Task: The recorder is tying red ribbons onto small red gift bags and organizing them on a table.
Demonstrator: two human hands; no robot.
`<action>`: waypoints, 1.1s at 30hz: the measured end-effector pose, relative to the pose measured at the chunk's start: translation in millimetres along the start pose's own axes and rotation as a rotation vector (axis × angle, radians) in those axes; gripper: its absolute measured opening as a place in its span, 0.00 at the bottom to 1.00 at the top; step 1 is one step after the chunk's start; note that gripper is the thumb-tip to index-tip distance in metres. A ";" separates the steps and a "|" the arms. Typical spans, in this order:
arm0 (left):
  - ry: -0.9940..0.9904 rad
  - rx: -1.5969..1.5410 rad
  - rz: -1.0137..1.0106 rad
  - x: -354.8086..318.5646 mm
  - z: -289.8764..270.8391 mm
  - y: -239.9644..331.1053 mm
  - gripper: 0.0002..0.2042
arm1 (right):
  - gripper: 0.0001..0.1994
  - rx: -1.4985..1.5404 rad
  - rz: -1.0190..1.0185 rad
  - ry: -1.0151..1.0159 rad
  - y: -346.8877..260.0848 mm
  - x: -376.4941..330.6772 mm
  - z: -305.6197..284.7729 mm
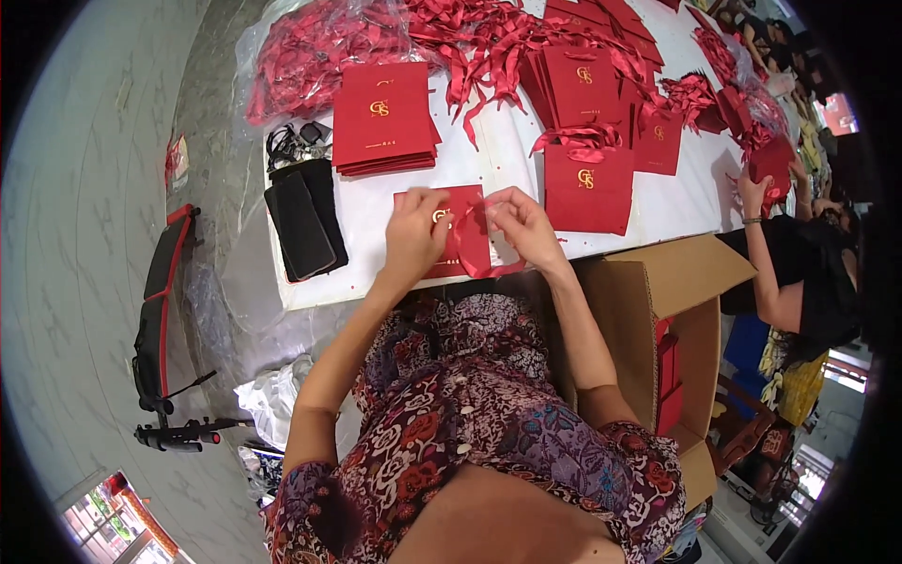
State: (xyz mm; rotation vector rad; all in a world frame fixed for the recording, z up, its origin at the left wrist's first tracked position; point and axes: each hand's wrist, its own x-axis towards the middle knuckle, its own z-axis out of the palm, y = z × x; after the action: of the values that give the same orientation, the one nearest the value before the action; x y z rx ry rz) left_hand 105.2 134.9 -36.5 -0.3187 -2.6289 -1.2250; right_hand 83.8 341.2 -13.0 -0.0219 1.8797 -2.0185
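Note:
A red gift bag [460, 197] with gold lettering lies flat on the white table before me. Over its right side runs a loose, shiny red ribbon [473, 246]. My left hand [418, 230] rests over the bag's left part, fingers curled in; whatever they hold is hidden. At the bag's right edge, my right hand [526, 227] is closed, thumb and forefinger pinching the ribbon. Behind my left hand stands a neat stack of red bags [383, 117]. Right of my right hand lies a pile of bags with ribbons [587, 193].
A black phone [305, 226] and cables [285, 146] lie at the table's left. Plastic-wrapped red ribbons [324, 52] heap up behind. An open cardboard box [611, 310] with red items stands at my right. Farther right, another person [799, 273] handles a red bag.

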 end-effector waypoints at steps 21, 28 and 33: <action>-0.320 -0.332 -0.385 21.5 14.0 -45.4 0.09 | 0.09 -0.864 -0.395 0.102 17.4 13.4 33.3; -0.249 -0.297 -0.331 22.4 5.1 -31.0 0.09 | 0.09 -0.805 -0.045 -0.236 4.6 -11.4 12.5; -0.255 -0.260 -0.283 23.6 -3.7 -8.0 0.09 | 0.08 -0.753 -0.281 0.139 6.9 -2.4 20.9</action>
State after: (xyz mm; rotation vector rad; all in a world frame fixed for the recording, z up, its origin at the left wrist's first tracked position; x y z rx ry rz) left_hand 80.9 129.4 -33.1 -0.1554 -2.8006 -1.7301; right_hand 93.4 321.6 -16.8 -0.3698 2.7429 -1.3609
